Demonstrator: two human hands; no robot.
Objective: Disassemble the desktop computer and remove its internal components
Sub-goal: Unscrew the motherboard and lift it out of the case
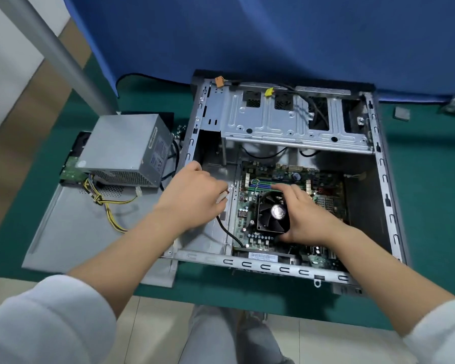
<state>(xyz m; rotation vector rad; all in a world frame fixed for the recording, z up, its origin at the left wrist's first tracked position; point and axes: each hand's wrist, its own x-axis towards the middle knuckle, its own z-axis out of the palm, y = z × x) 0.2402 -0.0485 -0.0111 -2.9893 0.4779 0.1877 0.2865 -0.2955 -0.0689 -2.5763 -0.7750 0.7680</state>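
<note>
An open grey computer case (384, 179) lies on its side on a green table. Inside it a green motherboard (250, 200) carries a black CPU cooler fan (272, 215). My right hand (305, 219) grips the fan's right side, thumb at its near corner. At the board's left edge my left hand (195, 190) is closed on a small pale connector (223, 197) at the end of a black cable (229, 233). A grey power supply (124, 148) with yellow and black wires lies outside, left of the case.
The power supply rests on a detached grey side panel (71, 232), beside a circuit board (70, 170). A metal drive cage (281, 122) spans the case's far end. A blue partition (273, 35) stands behind. A grey pole (63, 56) rises at left. A small grey part (401, 113) lies far right.
</note>
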